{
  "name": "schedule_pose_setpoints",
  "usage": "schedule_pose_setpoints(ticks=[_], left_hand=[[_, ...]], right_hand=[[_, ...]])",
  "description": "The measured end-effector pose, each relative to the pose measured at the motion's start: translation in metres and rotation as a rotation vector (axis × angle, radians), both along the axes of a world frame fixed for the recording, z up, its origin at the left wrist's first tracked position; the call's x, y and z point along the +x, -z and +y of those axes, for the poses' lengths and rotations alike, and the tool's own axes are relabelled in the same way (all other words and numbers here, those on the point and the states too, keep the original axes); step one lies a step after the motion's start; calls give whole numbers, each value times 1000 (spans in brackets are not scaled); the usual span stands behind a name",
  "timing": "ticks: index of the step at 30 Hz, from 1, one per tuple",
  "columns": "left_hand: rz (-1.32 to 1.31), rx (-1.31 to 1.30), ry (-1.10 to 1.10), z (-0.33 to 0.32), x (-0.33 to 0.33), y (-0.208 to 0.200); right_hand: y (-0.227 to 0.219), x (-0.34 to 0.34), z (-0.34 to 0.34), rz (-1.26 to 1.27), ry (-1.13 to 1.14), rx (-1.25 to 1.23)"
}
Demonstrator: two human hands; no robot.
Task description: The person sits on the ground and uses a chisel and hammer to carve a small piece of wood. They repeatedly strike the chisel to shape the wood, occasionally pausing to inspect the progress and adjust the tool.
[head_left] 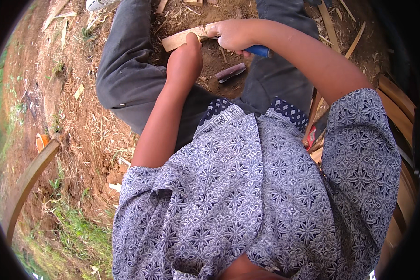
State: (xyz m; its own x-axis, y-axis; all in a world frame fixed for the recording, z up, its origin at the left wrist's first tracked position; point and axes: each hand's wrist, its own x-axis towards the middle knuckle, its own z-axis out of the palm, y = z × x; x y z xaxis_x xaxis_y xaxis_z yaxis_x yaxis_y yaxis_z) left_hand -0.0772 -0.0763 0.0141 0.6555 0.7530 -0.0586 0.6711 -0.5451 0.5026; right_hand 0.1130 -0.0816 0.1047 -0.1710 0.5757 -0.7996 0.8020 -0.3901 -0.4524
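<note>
A pale strip of wood (174,42) lies slantwise between my knees, above the dirt. My left hand (185,58) is closed round its near side, with the thumb up along the wood. Over the strip's far right end is my right hand (233,35), its fingers wrapped round a tool with a blue handle (259,50). A short dark piece of metal shows between the two hands, against the wood; most of the tool is covered by my fingers, so its kind is unclear. Below my right hand, a reddish-brown rolled piece (230,73) rests on the ground.
Wood chips and offcuts (330,25) litter the dirt around my legs. A curved wooden piece (30,182) rises at the left, near a small orange object (42,141). Brown wooden parts (399,112) stand close to my right arm, with a red object (311,138) by my hip.
</note>
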Motion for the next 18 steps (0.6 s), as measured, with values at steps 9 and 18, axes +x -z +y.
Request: schedule_pose_setpoints(ticks=[9, 18], left_hand=[[105, -10, -63, -5, 5, -19], [33, 6, -37, -12, 2, -8]], right_hand=[[23, -8, 14, -12, 38, -25], [-11, 5, 7, -71, -80, -70]])
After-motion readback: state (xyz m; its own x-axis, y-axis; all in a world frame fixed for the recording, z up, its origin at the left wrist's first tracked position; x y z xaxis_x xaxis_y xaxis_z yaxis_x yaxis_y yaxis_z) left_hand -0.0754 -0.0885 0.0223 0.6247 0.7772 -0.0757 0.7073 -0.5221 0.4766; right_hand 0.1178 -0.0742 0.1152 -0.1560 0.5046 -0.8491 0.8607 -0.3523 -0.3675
